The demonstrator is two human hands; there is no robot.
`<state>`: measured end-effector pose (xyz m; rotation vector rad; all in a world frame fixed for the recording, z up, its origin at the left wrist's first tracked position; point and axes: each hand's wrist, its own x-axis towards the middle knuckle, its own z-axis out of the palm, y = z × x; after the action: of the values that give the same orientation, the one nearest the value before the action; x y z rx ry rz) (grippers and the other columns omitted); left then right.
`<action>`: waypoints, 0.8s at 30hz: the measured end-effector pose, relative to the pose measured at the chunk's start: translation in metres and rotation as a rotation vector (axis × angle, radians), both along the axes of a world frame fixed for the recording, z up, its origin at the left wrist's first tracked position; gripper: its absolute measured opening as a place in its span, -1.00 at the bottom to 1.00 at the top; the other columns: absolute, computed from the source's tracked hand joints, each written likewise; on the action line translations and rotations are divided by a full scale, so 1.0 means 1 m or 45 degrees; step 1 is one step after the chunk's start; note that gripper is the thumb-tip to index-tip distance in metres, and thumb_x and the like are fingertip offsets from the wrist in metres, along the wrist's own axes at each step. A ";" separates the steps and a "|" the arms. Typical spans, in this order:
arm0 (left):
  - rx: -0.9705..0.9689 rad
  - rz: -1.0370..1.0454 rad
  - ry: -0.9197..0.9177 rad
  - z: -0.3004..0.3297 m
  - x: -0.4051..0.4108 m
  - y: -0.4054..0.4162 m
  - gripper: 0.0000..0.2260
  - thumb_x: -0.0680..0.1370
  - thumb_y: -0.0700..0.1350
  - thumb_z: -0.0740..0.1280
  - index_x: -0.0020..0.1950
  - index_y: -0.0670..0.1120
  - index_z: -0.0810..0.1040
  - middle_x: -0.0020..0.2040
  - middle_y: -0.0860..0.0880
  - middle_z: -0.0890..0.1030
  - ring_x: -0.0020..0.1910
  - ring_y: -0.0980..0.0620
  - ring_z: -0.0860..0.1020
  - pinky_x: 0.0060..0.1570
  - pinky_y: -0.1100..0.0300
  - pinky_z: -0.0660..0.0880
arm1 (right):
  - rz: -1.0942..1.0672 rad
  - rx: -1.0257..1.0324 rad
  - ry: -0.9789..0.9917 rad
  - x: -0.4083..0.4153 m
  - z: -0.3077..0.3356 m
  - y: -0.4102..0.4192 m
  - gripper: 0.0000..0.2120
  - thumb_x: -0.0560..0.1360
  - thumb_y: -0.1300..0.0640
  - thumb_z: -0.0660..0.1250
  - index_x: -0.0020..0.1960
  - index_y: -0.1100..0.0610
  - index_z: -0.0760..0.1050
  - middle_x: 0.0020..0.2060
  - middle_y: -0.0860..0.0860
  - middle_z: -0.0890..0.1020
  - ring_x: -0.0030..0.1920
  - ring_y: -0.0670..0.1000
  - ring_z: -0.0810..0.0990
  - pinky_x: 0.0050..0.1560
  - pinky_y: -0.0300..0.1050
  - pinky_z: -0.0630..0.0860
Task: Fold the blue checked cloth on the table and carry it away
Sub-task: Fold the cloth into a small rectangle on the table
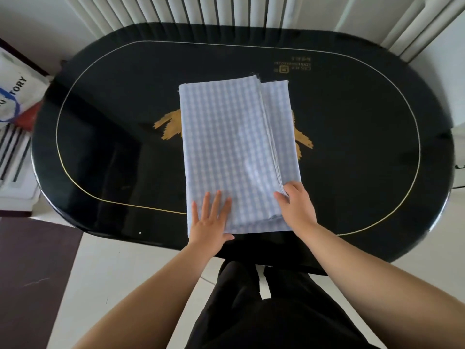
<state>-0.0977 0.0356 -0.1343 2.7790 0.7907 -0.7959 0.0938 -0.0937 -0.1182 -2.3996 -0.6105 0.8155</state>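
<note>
While cloth (234, 147) lies folded mid-table (100, 109), I see L hand (210, 220) flat at 7 o'clock, pinning; R hand (298, 207) pinches 5 o'clock layer edges, prob. for next fold.

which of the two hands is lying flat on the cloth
The left hand: its fingers are spread straight and pressed on top of the blue checked cloth. The right hand instead curls its fingers around the cloth's layered right edge.

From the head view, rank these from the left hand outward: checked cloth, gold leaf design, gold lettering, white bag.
1. Checked cloth: under the left hand.
2. Gold leaf design: table centre, beyond the hand.
3. White bag and gold lettering: too close to call.
</note>
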 end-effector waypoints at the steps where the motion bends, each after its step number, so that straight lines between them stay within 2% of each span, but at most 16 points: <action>1: 0.011 -0.015 -0.008 -0.003 -0.002 -0.001 -0.15 0.52 0.29 0.20 0.55 0.05 -0.30 0.57 -0.07 -0.29 0.54 -0.21 -0.26 0.46 -0.29 -0.19 | 0.041 -0.010 -0.147 -0.005 0.000 -0.009 -0.84 0.57 0.05 0.24 -0.12 0.12 0.43 -0.03 -0.12 0.39 -0.07 -0.06 0.40 -0.11 -0.17 0.40; 3: 0.026 -0.054 -0.014 -0.009 -0.008 -0.004 -0.19 0.54 0.28 0.16 0.55 0.06 -0.30 0.58 -0.07 -0.25 0.55 -0.23 -0.22 0.44 -0.29 -0.19 | 0.019 -0.068 -0.318 -0.015 -0.004 -0.026 -0.83 0.56 0.04 0.26 -0.09 0.14 0.48 0.02 -0.08 0.41 0.01 -0.01 0.38 0.11 -0.07 0.36; 5: 0.041 -0.078 -0.051 -0.013 -0.013 -0.005 -0.20 0.53 0.29 0.19 0.54 0.06 -0.24 0.59 -0.10 -0.13 0.55 -0.26 -0.12 0.44 -0.30 -0.11 | -0.104 -0.138 -0.230 -0.022 -0.012 -0.038 -0.81 0.56 0.01 0.25 -0.12 0.11 0.47 0.04 -0.03 0.44 0.04 0.02 0.38 0.15 0.01 0.35; 7: 0.034 -0.113 -0.060 -0.015 -0.017 -0.004 -0.20 0.50 0.33 0.18 0.55 0.07 -0.19 0.60 -0.09 -0.08 0.55 -0.26 -0.08 0.45 -0.31 -0.05 | -0.247 -0.162 -0.053 -0.024 -0.017 -0.040 -0.82 0.57 -0.01 0.23 -0.11 0.08 0.46 0.08 -0.03 0.46 0.05 0.01 0.35 0.13 0.04 0.41; 9: 0.002 -0.139 -0.053 -0.017 -0.017 -0.002 -0.24 0.50 0.39 0.00 0.55 0.08 -0.25 0.58 -0.04 -0.23 0.55 -0.22 -0.20 0.44 -0.27 -0.18 | -0.311 -0.165 0.043 -0.020 -0.020 -0.037 -0.81 0.58 -0.01 0.21 -0.03 0.09 0.48 0.07 -0.05 0.44 0.08 0.01 0.36 0.09 0.04 0.46; 10: -0.008 -0.143 -0.065 -0.017 -0.017 -0.001 -0.26 0.50 0.39 -0.09 0.55 0.09 -0.24 0.57 -0.04 -0.24 0.55 -0.21 -0.21 0.44 -0.26 -0.19 | -0.335 -0.164 0.073 -0.017 -0.021 -0.035 -0.80 0.58 -0.01 0.21 -0.01 0.10 0.48 0.05 -0.07 0.44 0.09 0.02 0.40 0.07 0.05 0.49; 12: 0.015 -0.169 -0.088 -0.014 -0.014 -0.001 -0.34 0.51 0.33 -0.19 0.56 0.08 -0.15 0.60 -0.08 -0.08 0.56 -0.22 -0.08 0.45 -0.30 -0.05 | -0.372 -0.170 0.113 -0.013 -0.022 -0.032 -0.82 0.57 -0.02 0.20 -0.08 0.07 0.44 0.02 -0.04 0.49 0.06 0.08 0.49 0.03 0.10 0.55; 13: 0.016 -0.198 -0.076 -0.013 -0.013 -0.002 -0.37 0.53 0.30 -0.20 0.55 0.09 -0.15 0.60 -0.07 -0.05 0.56 -0.22 -0.07 0.46 -0.32 -0.02 | -0.377 -0.171 0.124 -0.012 -0.021 -0.032 -0.82 0.57 -0.02 0.19 -0.12 0.06 0.41 0.01 -0.02 0.50 0.04 0.10 0.51 0.01 0.09 0.56; 15: 0.003 -0.258 -0.064 -0.016 -0.013 -0.004 -0.42 0.55 0.25 -0.20 0.54 0.13 -0.24 0.59 -0.03 -0.18 0.56 -0.20 -0.18 0.45 -0.31 -0.16 | -0.365 -0.173 0.131 -0.011 -0.021 -0.033 -0.83 0.58 0.00 0.17 -0.12 0.07 0.40 -0.03 -0.02 0.49 0.05 0.12 0.51 -0.01 0.06 0.52; 17: 0.014 -0.256 -0.093 -0.016 -0.012 -0.007 -0.44 0.57 0.22 -0.16 0.52 0.16 -0.27 0.59 -0.01 -0.19 0.55 -0.18 -0.20 0.41 -0.28 -0.27 | -0.354 -0.165 0.125 -0.010 -0.021 -0.034 -0.83 0.59 0.03 0.16 -0.08 0.10 0.42 -0.05 -0.03 0.46 0.06 0.12 0.50 -0.05 0.01 0.49; 21: -0.019 -0.234 -0.088 -0.021 -0.012 -0.011 -0.42 0.60 0.19 0.01 0.53 0.17 -0.22 0.60 -0.02 -0.07 0.55 -0.18 -0.14 0.41 -0.32 -0.19 | -0.350 -0.161 0.123 -0.011 -0.022 -0.035 -0.83 0.60 0.07 0.15 -0.14 0.11 0.36 -0.06 -0.03 0.44 0.05 0.14 0.50 -0.12 -0.06 0.41; 24: -0.037 -0.251 -0.091 -0.023 -0.011 -0.009 -0.42 0.59 0.21 -0.05 0.53 0.17 -0.25 0.60 -0.02 -0.11 0.53 -0.17 -0.20 0.40 -0.33 -0.18 | -0.359 -0.180 0.113 -0.010 -0.022 -0.035 -0.81 0.60 0.08 0.16 -0.02 0.18 0.47 0.02 -0.05 0.41 0.13 0.08 0.43 -0.08 -0.06 0.42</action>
<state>-0.1085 0.0262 -0.1576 2.8728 0.4952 -0.7270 0.0842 -0.1291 -0.1406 -2.4847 -0.1775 0.8592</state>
